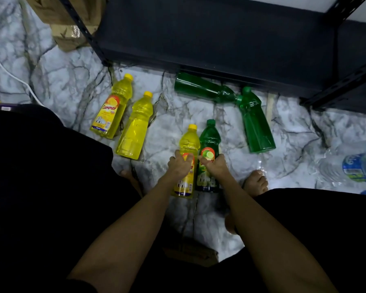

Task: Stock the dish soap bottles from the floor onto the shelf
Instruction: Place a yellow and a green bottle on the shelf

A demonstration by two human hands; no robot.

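Six soap bottles on marble-veined floor (76, 81); black shelf (209, 39) at twelve o'clock. Your left grip (181, 164) wraps the yellow bottle (187, 144), right grip (216, 166) the green bottle (209, 138).

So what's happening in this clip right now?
A person crouches over soap bottles lying on the marble floor. The left hand grips a yellow bottle and the right hand grips a green bottle beside it. Two more yellow and two more green bottles lie nearby. The dark shelf ahead shows no bottles yet.
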